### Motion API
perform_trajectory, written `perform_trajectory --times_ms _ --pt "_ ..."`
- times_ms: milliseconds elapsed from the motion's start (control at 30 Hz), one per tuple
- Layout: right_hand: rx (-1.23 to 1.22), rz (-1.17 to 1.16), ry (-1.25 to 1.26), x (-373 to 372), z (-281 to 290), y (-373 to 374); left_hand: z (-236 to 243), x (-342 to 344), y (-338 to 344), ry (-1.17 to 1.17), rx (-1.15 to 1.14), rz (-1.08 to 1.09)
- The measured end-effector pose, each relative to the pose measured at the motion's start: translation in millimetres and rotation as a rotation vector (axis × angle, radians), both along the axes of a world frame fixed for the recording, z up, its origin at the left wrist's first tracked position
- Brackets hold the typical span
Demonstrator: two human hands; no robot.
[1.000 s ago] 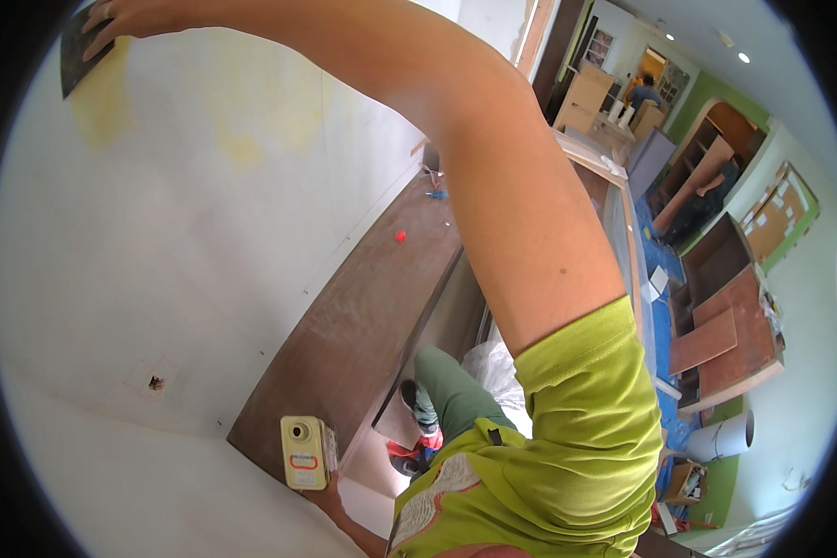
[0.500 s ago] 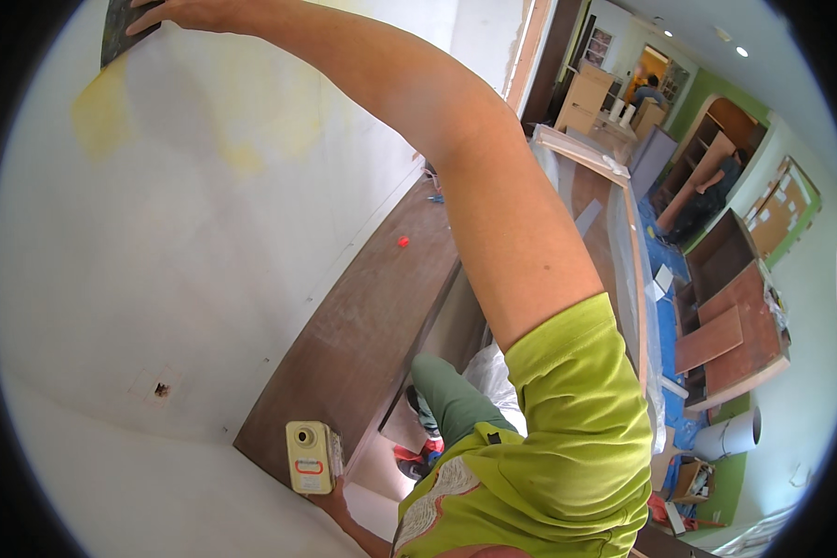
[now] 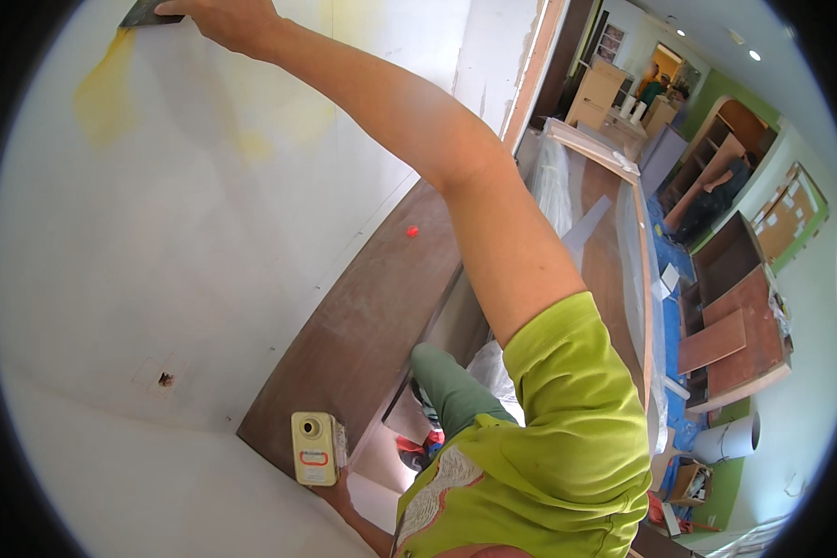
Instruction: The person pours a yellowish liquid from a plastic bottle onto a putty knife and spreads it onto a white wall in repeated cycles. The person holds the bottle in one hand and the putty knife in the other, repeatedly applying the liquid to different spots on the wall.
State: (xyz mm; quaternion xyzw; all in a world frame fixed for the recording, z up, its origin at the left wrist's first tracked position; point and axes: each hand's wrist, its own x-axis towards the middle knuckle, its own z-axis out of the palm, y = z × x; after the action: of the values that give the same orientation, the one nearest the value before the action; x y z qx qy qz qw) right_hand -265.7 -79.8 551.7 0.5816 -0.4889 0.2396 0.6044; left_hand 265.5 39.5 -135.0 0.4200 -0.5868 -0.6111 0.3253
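Observation:
My right arm reaches up across the view to the white wall (image 3: 149,251). My right hand (image 3: 232,19), cut by the top edge, is closed on a dark, flat-bladed scraper (image 3: 151,13) held against or close to the wall. Directly under the blade lies a yellow patch (image 3: 107,88), with fainter yellow smears to its right. Low down, my left hand (image 3: 338,485) holds a pale yellow rectangular can (image 3: 316,465) with a round opening and whitish smears on its side. Most of that hand's fingers are hidden behind the can.
A brown wooden panel (image 3: 344,307) runs along the wall, with a small red object (image 3: 412,232) on it. A wall cutout (image 3: 166,379) sits lower left. Plastic-covered wood framing (image 3: 644,279), cabinets (image 3: 730,335) and a white bucket (image 3: 727,435) stand right. A person (image 3: 716,195) works farther off.
My right hand has moved right along the wall, and the scraper blade has turned from near upright to slanting. My left hand still holds the can. The view has shifted slightly.

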Motion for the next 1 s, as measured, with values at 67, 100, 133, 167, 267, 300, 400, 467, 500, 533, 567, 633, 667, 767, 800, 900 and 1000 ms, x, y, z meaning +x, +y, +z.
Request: perform_trajectory --times_ms 67,100,133,167,267,300,400,467,500,533,567,633,667,767,800,900,1000 --pt "-0.030 0.007 -0.025 -3 -11 -1 0 -1 1 -0.021 0.023 0.015" --pt "-0.034 0.020 -0.046 -5 -17 -1 0 -1 1 0.010 0.000 0.002" --pt "-0.041 0.033 -0.066 -7 -23 -1 1 -1 1 0.001 0.019 0.004" --pt "-0.025 0.017 -0.056 -9 -29 0 2 -2 2 -0.020 0.055 0.008" --pt "-0.006 -0.054 -0.063 -13 -51 1 6 -1 3 -0.142 -0.008 0.039" --pt "-0.014 -0.090 -0.078 -13 -60 1 8 -1 3 -0.116 -0.046 0.020" --pt "-0.106 -0.080 -0.068 -12 -84 1 12 -4 2 -0.082 -0.001 -0.023" --pt "-0.140 -0.059 -0.081 -14 -103 9 14 -6 2 0.025 0.069 -0.012" --pt "-0.132 -0.048 -0.105 -13 -112 11 14 -7 2 0.027 0.060 -0.026" --pt "-0.119 -0.034 -0.138 -11 -123 13 14 -6 2 0.026 0.052 -0.031" --pt "-0.103 -0.041 -0.149 -10 -133 18 13 -5 1 0.024 0.043 -0.032" --pt "-0.100 -0.027 -0.192 -7 -155 23 9 -4 -1 0.027 0.021 -0.042" --pt "-0.094 -0.026 -0.223 -6 -166 26 6 -3 -2 0.014 0.035 -0.034" --pt "-0.084 -0.049 -0.299 -2 -205 31 -5 -2 -1 0.067 0.006 0.008" --pt "-0.075 -0.056 -0.326 -3 -217 32 -8 -2 -3 0.065 -0.060 -0.033" --pt "-0.077 -0.012 -0.425 -2 -257 33 -13 3 -8 -0.194 0.019 -0.079" --pt "-0.068 0.003 -0.506 9 -294 39 -12 6 -7 -0.109 -0.073 -0.099"
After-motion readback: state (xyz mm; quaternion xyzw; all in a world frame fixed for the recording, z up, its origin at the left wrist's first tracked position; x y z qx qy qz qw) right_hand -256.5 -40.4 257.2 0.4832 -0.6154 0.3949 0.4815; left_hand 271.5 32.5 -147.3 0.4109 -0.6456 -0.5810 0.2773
